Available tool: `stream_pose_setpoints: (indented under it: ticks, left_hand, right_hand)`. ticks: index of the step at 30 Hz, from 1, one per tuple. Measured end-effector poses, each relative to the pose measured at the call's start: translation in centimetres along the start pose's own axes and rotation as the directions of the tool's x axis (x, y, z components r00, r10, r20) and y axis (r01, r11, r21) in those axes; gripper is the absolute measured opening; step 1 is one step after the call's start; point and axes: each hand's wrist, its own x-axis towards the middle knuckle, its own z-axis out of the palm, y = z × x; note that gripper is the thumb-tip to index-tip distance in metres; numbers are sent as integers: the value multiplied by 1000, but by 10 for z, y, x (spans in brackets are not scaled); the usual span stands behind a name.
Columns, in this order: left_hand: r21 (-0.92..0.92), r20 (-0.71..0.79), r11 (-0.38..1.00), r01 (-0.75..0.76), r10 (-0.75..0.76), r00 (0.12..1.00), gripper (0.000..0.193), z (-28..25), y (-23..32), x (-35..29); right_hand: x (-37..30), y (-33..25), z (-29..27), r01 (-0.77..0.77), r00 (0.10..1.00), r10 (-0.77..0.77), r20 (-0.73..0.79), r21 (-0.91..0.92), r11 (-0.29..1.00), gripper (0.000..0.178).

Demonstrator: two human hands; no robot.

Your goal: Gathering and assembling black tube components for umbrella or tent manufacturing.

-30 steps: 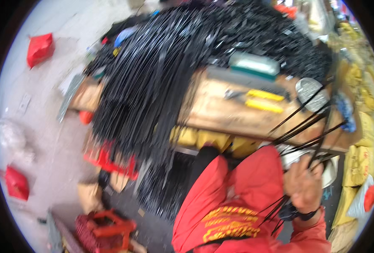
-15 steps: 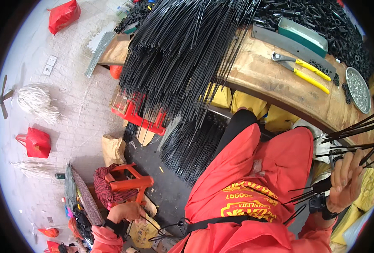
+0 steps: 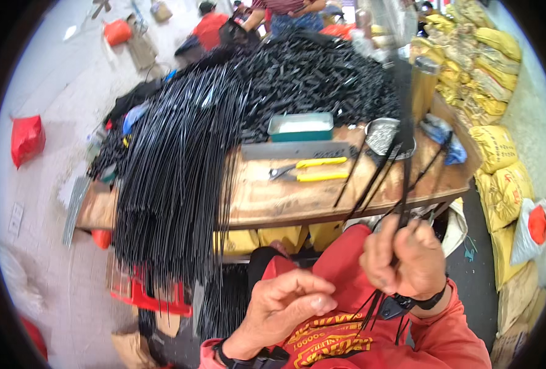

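Fingers [image 3: 377,249] of the right hand [image 3: 417,264]: clamped together on a few thin black rods [image 3: 406,178], gripped partway along, probably to stop their long ends from swinging apart.
Rods in hand: above the person's lap, jutting out over and under the grip, the upper ends fanning across the near edge of the surface [image 3: 248,203].
Left hand [image 3: 279,310]: near the right but not touching it, thumb and fingers apart, nothing seen between them; its nearness likely leaves it free to steady the rods.
Yellow-handled cutters [image 3: 321,177]: flat on the wood, handles toward the right, seemingly for easy reach.
Grey metal strip [image 3: 291,150]: just behind the cutters, before a green tray [image 3: 303,136].
Round dish [image 3: 367,130]: holds small shiny pieces, its rim presumably keeping them from scattering.
Long rod pile [image 3: 168,172]: overhangs the near edge at left, probably being too long to fit.
Black parts heap [image 3: 322,74]: at the back, perhaps to free the front.
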Motion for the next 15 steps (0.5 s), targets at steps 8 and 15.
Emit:
stream_pose_setpoints:
  ticks: [8, 15]
  left_hand:
    - [-21, -3, 998, -64, 64, 998, 38, -1, -23, 48]
    - [-175, 32, 982, -67, 74, 997, 34, -7, -27, 49]
  right_hand:
    - [1, 9, 15, -285, 956, 273, -105, -127, 950, 29]
    - [-15, 73, 19, -372, 927, 358, -116, -137, 918, 26]
